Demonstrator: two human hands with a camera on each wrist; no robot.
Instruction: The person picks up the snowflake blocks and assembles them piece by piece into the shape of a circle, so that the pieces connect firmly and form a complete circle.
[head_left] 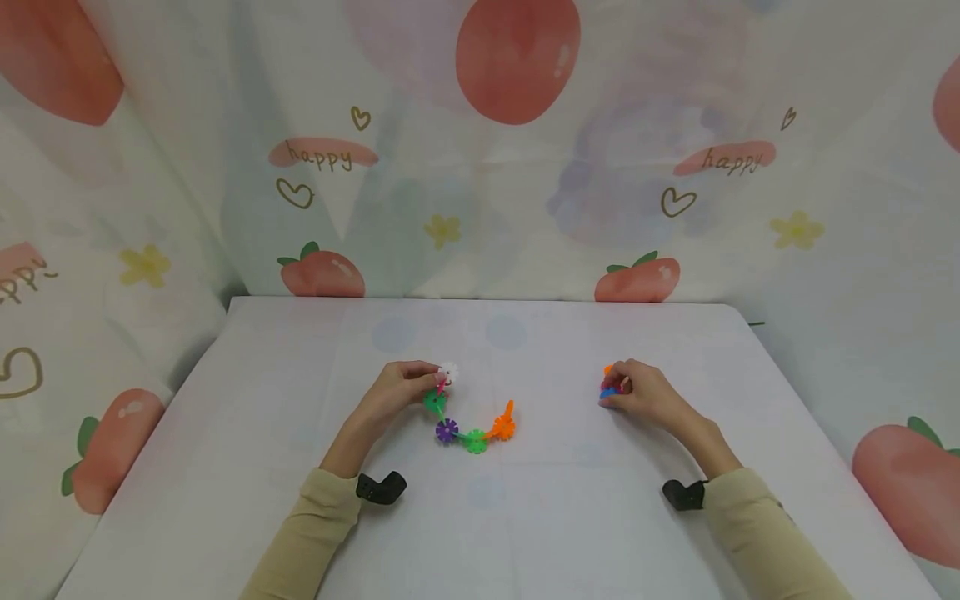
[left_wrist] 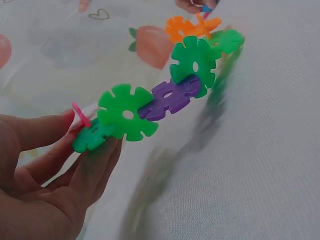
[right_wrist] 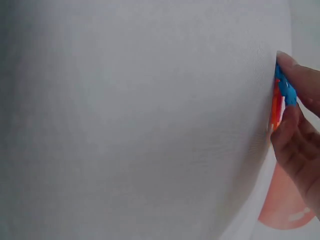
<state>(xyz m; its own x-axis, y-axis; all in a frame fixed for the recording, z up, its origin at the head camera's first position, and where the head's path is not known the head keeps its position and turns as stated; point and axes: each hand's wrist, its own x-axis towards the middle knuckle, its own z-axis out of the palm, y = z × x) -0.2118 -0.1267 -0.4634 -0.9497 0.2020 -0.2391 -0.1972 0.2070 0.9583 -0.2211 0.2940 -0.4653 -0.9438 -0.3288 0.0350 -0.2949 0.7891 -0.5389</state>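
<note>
My left hand (head_left: 401, 387) pinches one end of a curved chain of interlocked plastic snowflake discs. A white disc (head_left: 448, 372) and a pink disc (left_wrist: 81, 115) are at its fingertips. From there the chain runs through green discs (left_wrist: 127, 112), a purple disc (head_left: 447, 431), a light green disc (head_left: 476, 442) and orange discs (head_left: 504, 428). Over on the right of the table, my right hand (head_left: 647, 393) pinches a blue disc (right_wrist: 286, 91) between thumb and fingers. Orange and pink pieces (right_wrist: 276, 102) show right beside the blue disc; whether they are joined to it, I cannot tell.
Both hands work over a table with a white cloth (head_left: 525, 525). Behind it hangs a printed curtain (head_left: 517, 208) with fruit, hearts and flowers. A black wrist camera (head_left: 382, 488) sits at the left cuff, another black camera (head_left: 684, 495) at the right.
</note>
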